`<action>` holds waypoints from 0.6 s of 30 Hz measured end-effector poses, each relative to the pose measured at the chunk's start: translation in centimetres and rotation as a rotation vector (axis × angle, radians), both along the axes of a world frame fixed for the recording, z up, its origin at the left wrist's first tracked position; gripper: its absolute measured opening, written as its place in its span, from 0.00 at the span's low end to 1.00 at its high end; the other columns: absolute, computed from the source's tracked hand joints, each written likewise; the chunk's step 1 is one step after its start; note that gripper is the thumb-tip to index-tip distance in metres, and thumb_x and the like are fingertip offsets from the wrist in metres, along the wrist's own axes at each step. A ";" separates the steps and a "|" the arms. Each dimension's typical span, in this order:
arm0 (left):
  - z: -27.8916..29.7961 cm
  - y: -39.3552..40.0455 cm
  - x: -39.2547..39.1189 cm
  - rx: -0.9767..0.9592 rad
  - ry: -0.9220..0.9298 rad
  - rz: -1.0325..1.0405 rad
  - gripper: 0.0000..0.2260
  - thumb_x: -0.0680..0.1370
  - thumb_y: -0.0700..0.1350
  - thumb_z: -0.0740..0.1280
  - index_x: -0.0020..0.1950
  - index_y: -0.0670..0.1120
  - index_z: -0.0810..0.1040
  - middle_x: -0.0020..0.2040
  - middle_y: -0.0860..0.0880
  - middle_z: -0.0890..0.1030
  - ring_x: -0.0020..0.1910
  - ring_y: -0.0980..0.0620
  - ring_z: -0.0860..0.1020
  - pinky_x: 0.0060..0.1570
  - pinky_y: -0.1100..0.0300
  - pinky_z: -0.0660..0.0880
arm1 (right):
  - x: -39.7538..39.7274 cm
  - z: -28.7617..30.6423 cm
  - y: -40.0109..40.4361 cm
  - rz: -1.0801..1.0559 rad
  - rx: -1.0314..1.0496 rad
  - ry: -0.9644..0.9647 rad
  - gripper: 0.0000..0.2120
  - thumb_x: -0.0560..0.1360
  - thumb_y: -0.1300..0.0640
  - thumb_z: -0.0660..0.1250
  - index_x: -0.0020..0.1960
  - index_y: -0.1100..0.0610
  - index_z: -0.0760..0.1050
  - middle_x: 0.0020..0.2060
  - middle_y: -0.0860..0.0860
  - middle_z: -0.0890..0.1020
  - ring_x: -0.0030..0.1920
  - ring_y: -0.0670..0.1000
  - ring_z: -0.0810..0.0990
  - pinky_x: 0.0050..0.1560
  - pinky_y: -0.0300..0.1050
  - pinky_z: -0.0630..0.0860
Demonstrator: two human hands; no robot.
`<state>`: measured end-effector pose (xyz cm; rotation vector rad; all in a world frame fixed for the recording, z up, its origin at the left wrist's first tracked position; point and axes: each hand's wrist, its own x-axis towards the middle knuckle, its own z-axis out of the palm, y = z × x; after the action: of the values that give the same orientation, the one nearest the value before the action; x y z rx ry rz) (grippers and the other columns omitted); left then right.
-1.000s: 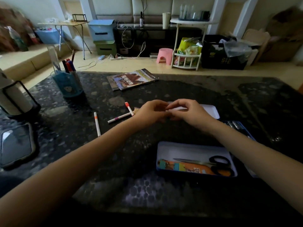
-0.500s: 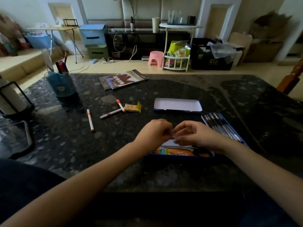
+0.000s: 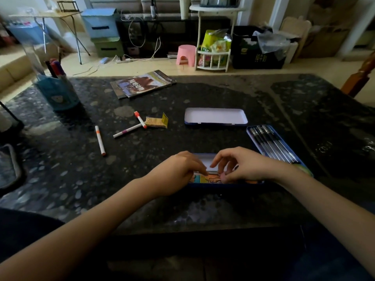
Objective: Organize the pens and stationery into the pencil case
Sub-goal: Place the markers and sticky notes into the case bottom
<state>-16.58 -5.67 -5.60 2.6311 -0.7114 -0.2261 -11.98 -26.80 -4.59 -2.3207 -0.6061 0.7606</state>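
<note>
Dark speckled desk [image 3: 203, 209] fills the lower half. Beyond it, tan floor [image 3: 162, 67] lit by daylight. Pink stool [image 3: 185, 54] at 12 o'clock, white shelf rack [image 3: 214, 37] w/ snack bags just right of it. Blue box [image 3: 100, 23] stacked on green box [image 3: 107, 47] at 11. Folding table [image 3: 50, 16] at 10. Black bin [image 3: 257, 55] at 1.

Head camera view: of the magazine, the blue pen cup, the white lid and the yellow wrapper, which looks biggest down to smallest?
1. Magazine and white lid look about alike; the magazine lies farther off, so I won't rank them.
2. Blue pen cup.
3. Yellow wrapper, clearly smallest.
</note>
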 end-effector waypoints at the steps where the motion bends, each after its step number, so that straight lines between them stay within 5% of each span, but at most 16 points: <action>1: 0.0 -0.2 -0.1 0.022 0.002 -0.024 0.18 0.77 0.35 0.60 0.61 0.53 0.78 0.62 0.57 0.76 0.63 0.60 0.68 0.66 0.63 0.65 | 0.0 0.0 0.0 -0.005 0.005 0.004 0.18 0.69 0.62 0.75 0.55 0.49 0.76 0.46 0.48 0.82 0.42 0.43 0.80 0.46 0.38 0.78; 11: -0.3 -0.3 -0.3 0.042 -0.011 -0.040 0.20 0.75 0.34 0.60 0.60 0.54 0.79 0.56 0.53 0.80 0.57 0.57 0.73 0.61 0.57 0.70 | -0.1 -0.6 0.5 -0.055 0.014 0.074 0.15 0.70 0.59 0.75 0.55 0.51 0.78 0.48 0.49 0.83 0.45 0.45 0.82 0.44 0.34 0.80; 18: -0.5 -0.7 -0.4 0.025 0.032 -0.042 0.20 0.76 0.33 0.60 0.61 0.52 0.78 0.60 0.53 0.78 0.59 0.57 0.73 0.62 0.63 0.69 | -0.3 -1.0 0.8 -0.105 0.035 0.048 0.13 0.71 0.63 0.73 0.53 0.54 0.79 0.44 0.50 0.84 0.43 0.47 0.84 0.44 0.38 0.81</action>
<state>-17.02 -6.38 -6.06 2.6320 -0.7585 -0.2909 -12.30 -26.03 -5.61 -2.2759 -0.4687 0.7484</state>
